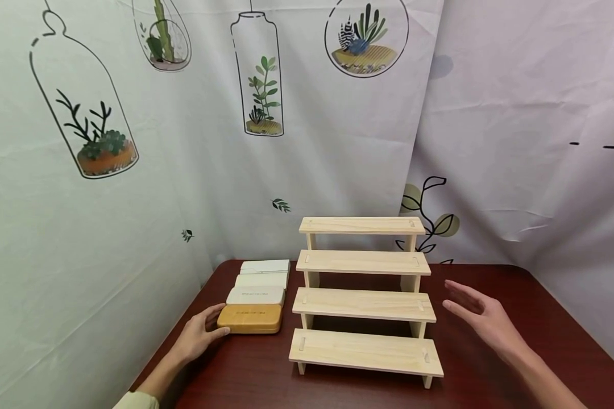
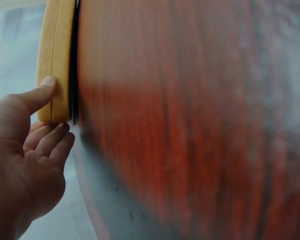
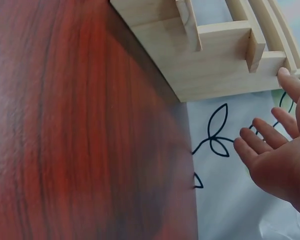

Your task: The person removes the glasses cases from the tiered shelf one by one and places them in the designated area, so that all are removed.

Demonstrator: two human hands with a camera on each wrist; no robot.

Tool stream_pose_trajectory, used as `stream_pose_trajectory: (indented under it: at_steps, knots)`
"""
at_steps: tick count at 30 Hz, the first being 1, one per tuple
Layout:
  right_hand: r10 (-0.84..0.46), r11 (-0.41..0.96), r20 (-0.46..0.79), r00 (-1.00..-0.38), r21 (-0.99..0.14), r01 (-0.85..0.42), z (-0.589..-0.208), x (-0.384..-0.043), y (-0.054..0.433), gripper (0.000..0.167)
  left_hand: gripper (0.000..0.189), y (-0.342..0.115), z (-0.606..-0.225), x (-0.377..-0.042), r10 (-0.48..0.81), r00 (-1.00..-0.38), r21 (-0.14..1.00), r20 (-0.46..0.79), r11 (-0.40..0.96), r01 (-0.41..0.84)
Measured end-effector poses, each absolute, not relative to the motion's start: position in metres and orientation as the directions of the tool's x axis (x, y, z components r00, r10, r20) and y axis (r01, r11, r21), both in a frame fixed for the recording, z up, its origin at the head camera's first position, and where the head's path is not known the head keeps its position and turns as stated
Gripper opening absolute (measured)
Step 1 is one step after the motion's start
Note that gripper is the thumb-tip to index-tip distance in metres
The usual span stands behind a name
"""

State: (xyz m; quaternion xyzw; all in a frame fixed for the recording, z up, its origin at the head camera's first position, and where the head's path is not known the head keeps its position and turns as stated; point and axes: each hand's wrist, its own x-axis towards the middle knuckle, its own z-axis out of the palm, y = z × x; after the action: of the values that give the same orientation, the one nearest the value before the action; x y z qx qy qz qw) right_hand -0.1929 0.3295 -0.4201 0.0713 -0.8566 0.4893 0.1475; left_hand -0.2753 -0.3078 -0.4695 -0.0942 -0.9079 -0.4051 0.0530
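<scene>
At the left of the table, a mustard-yellow glasses case (image 1: 249, 319) lies nearest in a row of cases. My left hand (image 1: 196, 336) holds its left end, the thumb on the front side and the other fingers round the end. In the left wrist view the thumb (image 2: 44, 92) presses along the seam of the yellow case (image 2: 60, 65). A four-step wooden display stand (image 1: 363, 349) stands at mid-table. To its right my right hand (image 1: 483, 321) hovers with fingers extended and nothing in them. The right wrist view shows that hand (image 3: 285, 155) beside the stand's side panel (image 3: 205, 75).
Behind the yellow case lie a white case (image 1: 256, 295), a cream case (image 1: 261, 280) and another pale one (image 1: 265, 266) at the back. The dark red table (image 1: 532, 318) meets a printed curtain (image 1: 307, 159) at the back and sides.
</scene>
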Motion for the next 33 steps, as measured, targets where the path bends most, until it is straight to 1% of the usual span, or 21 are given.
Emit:
stream_pose_trajectory:
  at_steps: [9,14,21,26,33]
  knots:
    - [0.058,0.548,0.293,-0.954,-0.809,-0.215,-0.431,-0.185,0.34,0.064,0.065,-0.311,-0.47,-0.277,0.105,-0.979,0.729,0.174,0.655,0.2]
    - [0.071,0.593,0.288,-0.955,-0.782,-0.192,-0.435,-0.181,0.347,0.063,0.061,-0.314,-0.469,-0.276,0.085,-0.977,0.709,0.195,0.676,0.2]
    - [0.089,0.654,0.258,-0.962,-0.744,-0.139,-0.438,-0.172,0.357,0.066,0.056,-0.315,-0.461,-0.275,0.083,-0.955,0.676,0.285,0.688,0.262]
    - [0.087,0.662,0.242,-0.966,-0.739,-0.126,-0.438,-0.17,0.359,0.069,0.051,-0.31,-0.449,-0.274,0.083,-0.94,0.648,0.33,0.705,0.289]
    - [0.078,0.643,0.204,-0.976,-0.758,-0.107,-0.44,-0.168,0.36,0.072,0.054,-0.301,-0.441,-0.277,0.06,-0.949,0.657,0.311,0.707,0.26]
